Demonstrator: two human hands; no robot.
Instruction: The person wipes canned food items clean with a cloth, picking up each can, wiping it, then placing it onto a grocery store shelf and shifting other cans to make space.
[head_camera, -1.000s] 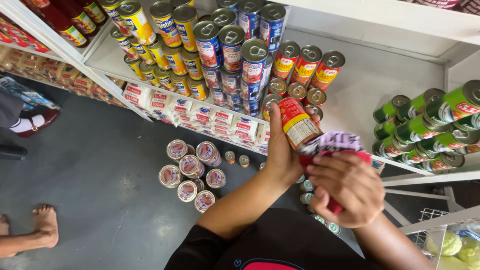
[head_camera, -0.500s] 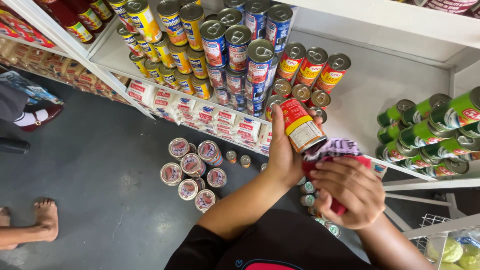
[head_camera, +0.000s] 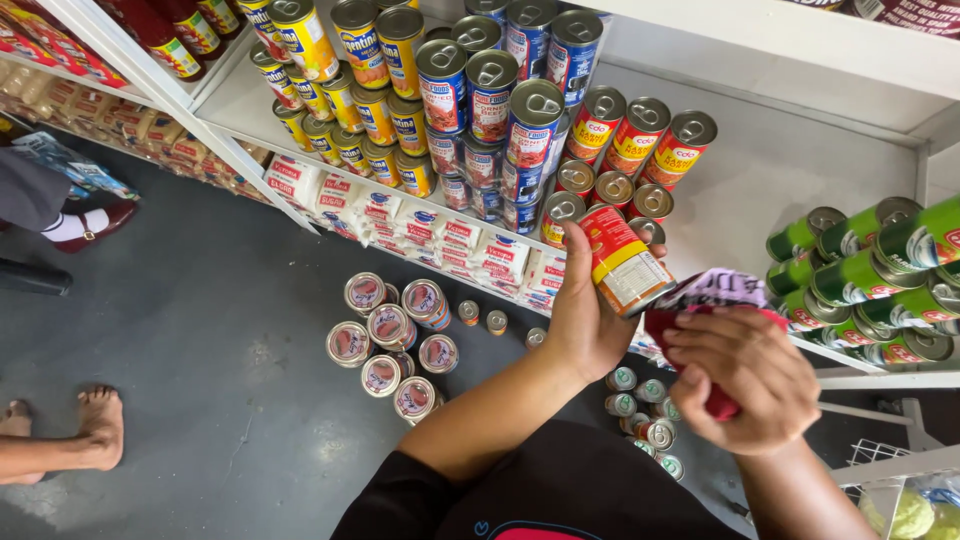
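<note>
Right of centre in frame, left hand (head_camera: 585, 325) grips a red-and-yellow can (head_camera: 622, 260) tilted, right hand (head_camera: 745, 375) bunched round a red cloth (head_camera: 715, 300) touching its base; can could slip w/ hard rubbing, hitting floor cans (head_camera: 390, 340).

Red and yellow labelled tin can (head_camera: 622, 263), tilted, right of centre frame, held above the floor, red patterned cloth (head_camera: 712, 310) bunched against its lower right side
</note>
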